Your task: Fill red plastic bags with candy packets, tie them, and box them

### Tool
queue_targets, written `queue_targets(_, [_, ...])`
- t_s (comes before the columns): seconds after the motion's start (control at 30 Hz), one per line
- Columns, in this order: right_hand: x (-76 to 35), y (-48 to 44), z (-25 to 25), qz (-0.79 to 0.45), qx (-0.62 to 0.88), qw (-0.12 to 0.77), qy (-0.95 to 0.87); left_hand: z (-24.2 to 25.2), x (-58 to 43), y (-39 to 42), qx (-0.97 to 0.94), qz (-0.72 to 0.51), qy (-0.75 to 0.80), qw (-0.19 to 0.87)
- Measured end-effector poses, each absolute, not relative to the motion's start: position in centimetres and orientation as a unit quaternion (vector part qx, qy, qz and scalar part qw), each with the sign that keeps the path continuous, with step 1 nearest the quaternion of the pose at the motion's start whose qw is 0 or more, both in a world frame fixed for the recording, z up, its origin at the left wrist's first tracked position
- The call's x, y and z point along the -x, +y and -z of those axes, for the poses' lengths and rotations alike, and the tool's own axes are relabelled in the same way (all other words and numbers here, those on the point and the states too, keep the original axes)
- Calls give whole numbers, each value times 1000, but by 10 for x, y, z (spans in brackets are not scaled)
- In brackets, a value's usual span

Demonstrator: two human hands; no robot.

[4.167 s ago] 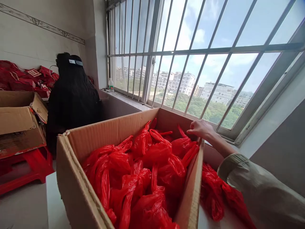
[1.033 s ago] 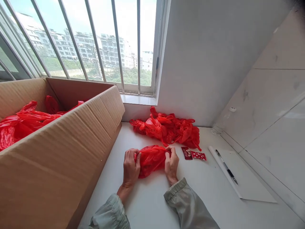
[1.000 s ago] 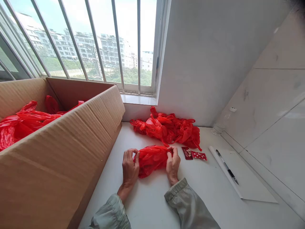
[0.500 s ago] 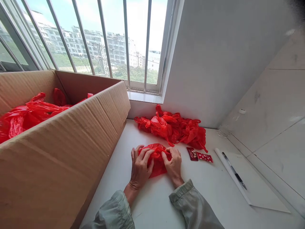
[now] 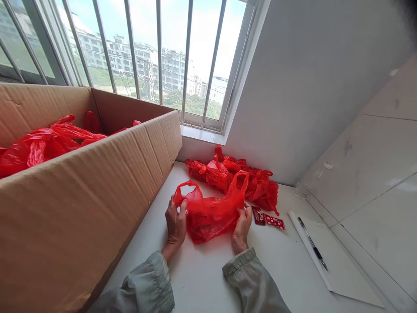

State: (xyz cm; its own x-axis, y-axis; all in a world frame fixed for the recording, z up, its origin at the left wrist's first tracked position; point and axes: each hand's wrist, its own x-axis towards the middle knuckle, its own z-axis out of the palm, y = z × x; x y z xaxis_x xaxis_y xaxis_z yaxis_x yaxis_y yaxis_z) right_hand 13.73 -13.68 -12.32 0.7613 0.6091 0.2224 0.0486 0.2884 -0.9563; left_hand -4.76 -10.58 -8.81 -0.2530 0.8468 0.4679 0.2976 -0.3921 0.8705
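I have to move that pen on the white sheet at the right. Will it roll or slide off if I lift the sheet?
Probably yes. The pen looks slim and round, lying loose along the white sheet, so a tilt would likely set it rolling. Its clip may slow it a little. The sheet looks thin and would likely sag when lifted by one edge.

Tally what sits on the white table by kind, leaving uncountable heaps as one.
Cardboard box: 1
Red bag held in left hand and right hand, at: 1
Heap of red bags: 1
Small red packets: 2
Pen: 1
White sheet: 1
Total: 7
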Motion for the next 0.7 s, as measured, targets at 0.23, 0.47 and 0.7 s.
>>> queue_targets(0.23, [-124,-139,113,-219,564,694,-390,38,35,-127,-685,-526,396,311])
queue_targets(0.47, [-130,-133,118,-162,605,708,-327,-13,44,-140,-714,-469,272,443])
queue_targets(0.7, [-136,-124,129,-144,597,726,-310,-48,46,-180,-698,-549,272,370])
